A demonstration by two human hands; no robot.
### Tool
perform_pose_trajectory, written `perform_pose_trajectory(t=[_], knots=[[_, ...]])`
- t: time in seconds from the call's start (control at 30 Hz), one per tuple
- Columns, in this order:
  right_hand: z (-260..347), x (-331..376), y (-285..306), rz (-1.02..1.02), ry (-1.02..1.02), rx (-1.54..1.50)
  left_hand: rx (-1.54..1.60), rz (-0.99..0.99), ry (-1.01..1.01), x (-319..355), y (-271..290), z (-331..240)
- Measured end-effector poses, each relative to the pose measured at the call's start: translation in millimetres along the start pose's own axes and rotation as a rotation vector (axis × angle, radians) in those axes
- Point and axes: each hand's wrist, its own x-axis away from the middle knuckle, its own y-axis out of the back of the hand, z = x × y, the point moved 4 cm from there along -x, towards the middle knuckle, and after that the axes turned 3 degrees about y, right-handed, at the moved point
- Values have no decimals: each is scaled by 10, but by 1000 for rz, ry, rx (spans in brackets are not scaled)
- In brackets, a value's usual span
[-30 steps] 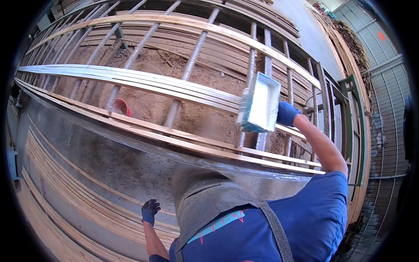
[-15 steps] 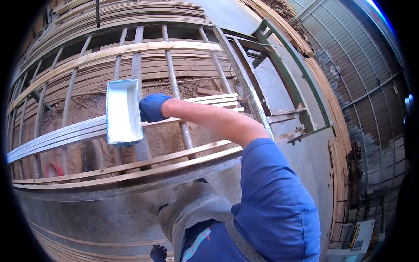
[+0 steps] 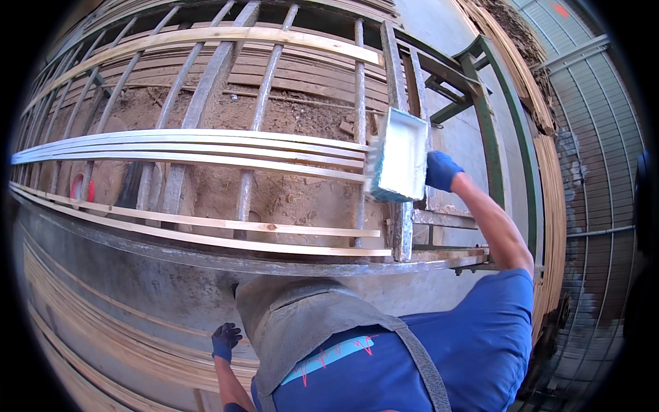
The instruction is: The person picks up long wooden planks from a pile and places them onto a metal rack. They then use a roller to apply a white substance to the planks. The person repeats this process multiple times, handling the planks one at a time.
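My right hand [image 3: 441, 170], in a blue glove, grips a white rectangular brush-like pad [image 3: 399, 155] and presses it against the ends of several long pale wooden slats [image 3: 206, 146] lying across a metal rack [image 3: 206, 69]. My left hand [image 3: 224, 340], in a dark glove, hangs low beside my grey apron [image 3: 302, 323] with its fingers loosely curled and nothing in it. Two more thin slats [image 3: 226, 233] lie along the near edge of the rack.
A grey metal trough wall [image 3: 137, 288] runs below the rack. Stacks of thin wooden strips [image 3: 96, 343] lie at the lower left. A green steel frame [image 3: 491, 117] stands at the right, a red round object [image 3: 79, 187] under the rack at the left.
The view has swung left again. My right hand has carried the white pad to the right ends of the slats. My left hand has come back into view beside the apron.
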Motion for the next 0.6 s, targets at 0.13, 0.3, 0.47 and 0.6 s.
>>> perform_pose_trajectory(t=[0.13, 0.3, 0.47, 0.6], knots=[[-96, 187, 35, -32, -103, -2, 76, -85, 85, -82, -28, 100], [-198, -5, 2, -142, 108, -40, 233, -79, 42, 40, 4, 168], [20, -539, -117, -200, 265, -157, 350, -67, 114, 218, 271, 647], [759, -1104, -63, -176, 348, -69, 286, -85, 170, 272, 529, 627]])
